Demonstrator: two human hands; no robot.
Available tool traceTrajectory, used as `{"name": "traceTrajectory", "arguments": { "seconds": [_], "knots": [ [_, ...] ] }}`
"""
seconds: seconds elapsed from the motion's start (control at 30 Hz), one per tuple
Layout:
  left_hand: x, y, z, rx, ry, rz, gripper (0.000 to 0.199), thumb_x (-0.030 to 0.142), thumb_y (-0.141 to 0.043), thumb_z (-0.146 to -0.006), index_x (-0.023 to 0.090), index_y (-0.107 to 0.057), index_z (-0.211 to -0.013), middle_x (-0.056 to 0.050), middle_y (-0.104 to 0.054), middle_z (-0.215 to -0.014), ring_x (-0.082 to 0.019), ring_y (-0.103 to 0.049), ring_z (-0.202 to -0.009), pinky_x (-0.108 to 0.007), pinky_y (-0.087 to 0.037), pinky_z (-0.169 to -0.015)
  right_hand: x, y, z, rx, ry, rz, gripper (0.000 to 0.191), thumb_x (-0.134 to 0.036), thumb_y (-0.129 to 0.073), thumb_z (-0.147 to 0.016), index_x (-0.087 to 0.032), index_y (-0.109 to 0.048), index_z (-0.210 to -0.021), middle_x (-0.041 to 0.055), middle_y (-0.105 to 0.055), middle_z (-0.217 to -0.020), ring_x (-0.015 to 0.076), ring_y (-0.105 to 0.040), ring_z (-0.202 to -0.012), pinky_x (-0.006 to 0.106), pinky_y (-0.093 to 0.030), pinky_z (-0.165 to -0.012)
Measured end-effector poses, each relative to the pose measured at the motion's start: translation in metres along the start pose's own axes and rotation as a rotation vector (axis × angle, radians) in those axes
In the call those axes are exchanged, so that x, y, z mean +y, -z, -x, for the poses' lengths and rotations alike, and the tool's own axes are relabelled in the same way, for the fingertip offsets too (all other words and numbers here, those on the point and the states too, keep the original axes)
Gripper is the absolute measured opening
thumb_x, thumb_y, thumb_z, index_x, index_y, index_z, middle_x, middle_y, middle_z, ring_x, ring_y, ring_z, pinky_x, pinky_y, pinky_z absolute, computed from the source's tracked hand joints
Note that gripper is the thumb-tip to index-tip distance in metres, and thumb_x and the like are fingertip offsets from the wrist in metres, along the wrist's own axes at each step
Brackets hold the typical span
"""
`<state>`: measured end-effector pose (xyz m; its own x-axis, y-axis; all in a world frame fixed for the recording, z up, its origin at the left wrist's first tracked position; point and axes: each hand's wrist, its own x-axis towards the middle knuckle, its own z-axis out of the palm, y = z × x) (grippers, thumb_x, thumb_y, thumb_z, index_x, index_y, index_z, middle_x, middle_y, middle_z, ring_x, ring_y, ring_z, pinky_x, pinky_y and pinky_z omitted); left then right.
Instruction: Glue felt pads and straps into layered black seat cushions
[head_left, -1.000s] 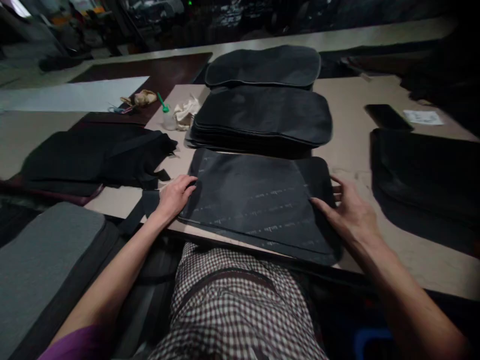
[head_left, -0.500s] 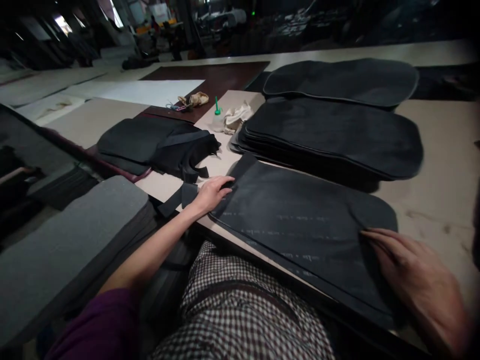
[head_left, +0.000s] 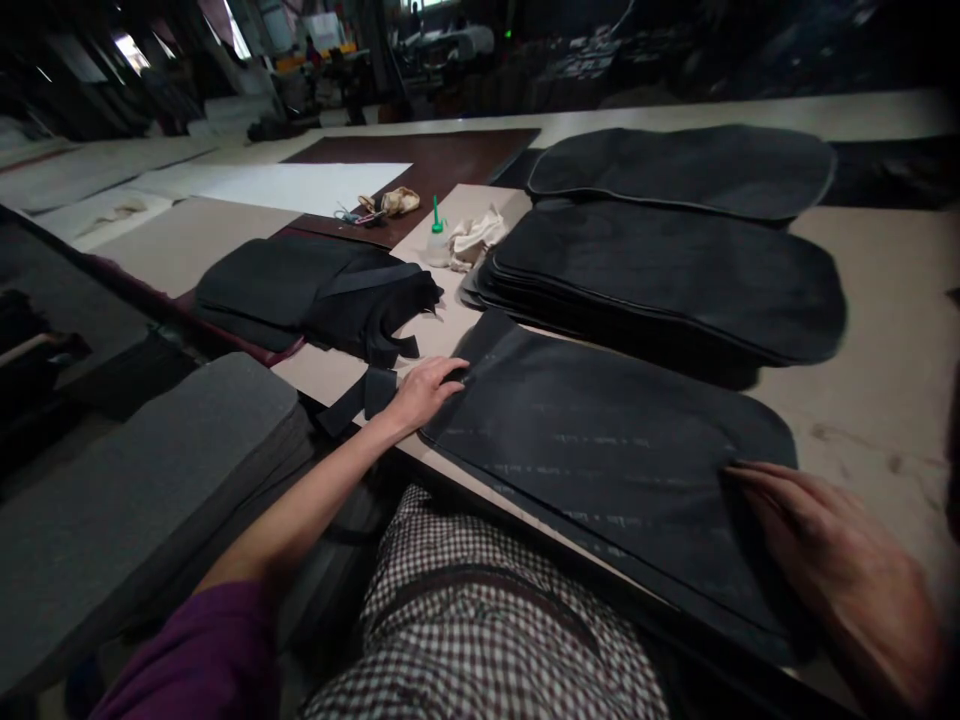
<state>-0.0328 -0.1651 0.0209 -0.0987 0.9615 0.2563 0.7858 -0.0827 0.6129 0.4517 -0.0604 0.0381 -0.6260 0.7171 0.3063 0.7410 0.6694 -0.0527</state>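
Note:
A black sheet (head_left: 600, 430) with rounded corners and rows of faint pale print lies along the near table edge, with at least one more black layer under it. My left hand (head_left: 424, 392) is closed at its left end, fingers and thumb gripping the edge beside a narrow black strip (head_left: 487, 335). At the right end my right hand (head_left: 825, 540) pinches the sheet's edge between fingers and thumb. The thumb of that hand is mostly hidden, and the sheet creases slightly beside the fingertips.
Behind the sheet stands a stack of black rounded pieces (head_left: 660, 265), with another black piece (head_left: 682, 170) farther back. Black offcuts (head_left: 375, 300) lie left, near a green-tipped bottle (head_left: 436, 240) and a crumpled cloth (head_left: 478, 238). A grey stack (head_left: 172, 470) stands at lower left.
Both hands stay almost where they were on the black sheet. The crease near my right fingers has flattened somewhat, and the view has tilted very slightly.

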Motion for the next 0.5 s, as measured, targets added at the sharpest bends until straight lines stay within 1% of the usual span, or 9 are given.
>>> {"name": "traceTrajectory", "arguments": {
  "seconds": [0.23,0.3,0.37,0.43,0.5],
  "knots": [
    [0.000,-0.001,0.003,-0.009,0.010,-0.016,0.029,0.020,-0.067,-0.095,0.020,-0.067,-0.125,-0.008,-0.073,-0.118,-0.023,-0.065,-0.114,-0.038,-0.051,-0.102,0.002,0.000,0.002,-0.003,-0.004,0.003,0.044,-0.052,-0.031,-0.104,-0.027,-0.065,-0.117,0.0086,-0.072,-0.114,0.0307,-0.068,-0.097,0.045,-0.054,-0.084],
    [0.001,-0.001,0.005,-0.008,0.001,-0.015,0.028,0.021,-0.065,-0.097,0.020,-0.067,-0.125,-0.007,-0.073,-0.117,-0.022,-0.065,-0.113,-0.038,-0.051,-0.101,0.003,-0.002,0.004,-0.002,-0.019,-0.010,0.040,-0.050,-0.034,-0.104,-0.029,-0.064,-0.119,0.0083,-0.072,-0.115,0.0308,-0.067,-0.099,0.046,-0.054,-0.086],
    [0.002,-0.001,0.007,0.000,-0.014,-0.013,0.026,0.021,-0.061,-0.099,0.020,-0.067,-0.124,-0.008,-0.072,-0.117,-0.023,-0.065,-0.113,-0.039,-0.052,-0.101,0.003,-0.004,0.006,-0.011,-0.035,-0.040,0.034,-0.044,-0.037,-0.104,-0.030,-0.064,-0.120,0.0088,-0.071,-0.118,0.0310,-0.066,-0.103,0.046,-0.055,-0.089],
    [0.004,0.001,0.008,0.015,-0.022,-0.066,0.024,0.021,-0.056,-0.101,0.020,-0.067,-0.122,-0.009,-0.070,-0.119,-0.024,-0.064,-0.114,-0.041,-0.052,-0.101,0.005,-0.007,0.007,-0.024,-0.056,-0.077,0.032,-0.038,-0.040,-0.103,-0.030,-0.064,-0.121,0.0099,-0.070,-0.122,0.0311,-0.066,-0.107,0.047,-0.055,-0.091],
    [0.008,0.004,0.008,0.049,-0.004,-0.199,0.025,0.020,-0.051,-0.102,0.020,-0.068,-0.121,-0.011,-0.066,-0.129,-0.025,-0.061,-0.117,-0.044,-0.052,-0.101,0.006,-0.009,0.008,-0.034,-0.079,-0.088,0.032,-0.034,-0.041,-0.101,-0.030,-0.066,-0.121,0.0102,-0.070,-0.124,0.0315,-0.066,-0.109,0.049,-0.056,-0.090]
  ]
}}
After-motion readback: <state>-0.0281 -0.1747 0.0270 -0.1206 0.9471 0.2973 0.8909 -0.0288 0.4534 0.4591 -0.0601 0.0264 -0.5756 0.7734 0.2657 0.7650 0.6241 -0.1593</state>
